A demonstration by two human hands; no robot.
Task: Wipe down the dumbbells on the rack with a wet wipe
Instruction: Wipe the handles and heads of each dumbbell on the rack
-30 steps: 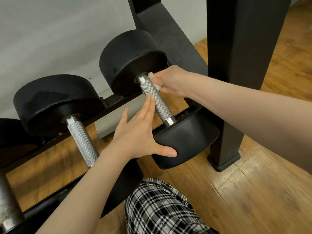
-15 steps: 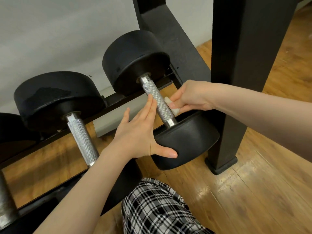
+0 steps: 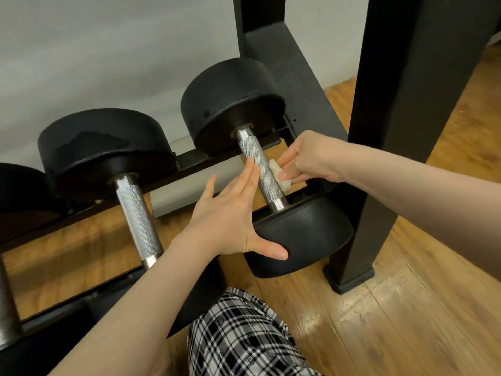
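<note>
A black dumbbell [image 3: 233, 99] with a knurled steel handle [image 3: 261, 169] lies across the low black rack [image 3: 189, 164] at its right end. My right hand [image 3: 306, 158] pinches a crumpled white wet wipe [image 3: 279, 176] against the right side of that handle, near its lower half. My left hand [image 3: 230, 223] lies flat with straight fingers along the handle's left side, thumb spread onto the near weight head [image 3: 306, 234]. A second dumbbell [image 3: 105, 150] rests to the left, its handle [image 3: 137, 218] bare.
A thick black upright post [image 3: 393, 131] of the rack stands just right of my right forearm, its foot on the wooden floor [image 3: 406, 321]. A grey wall is behind the rack. Part of a third dumbbell [image 3: 16, 196] shows at far left. My plaid-clad knee [image 3: 244, 337] is below.
My right hand slid the wipe down the handle from the far weight head to its lower half. My left hand stayed in place on the handle and near head.
</note>
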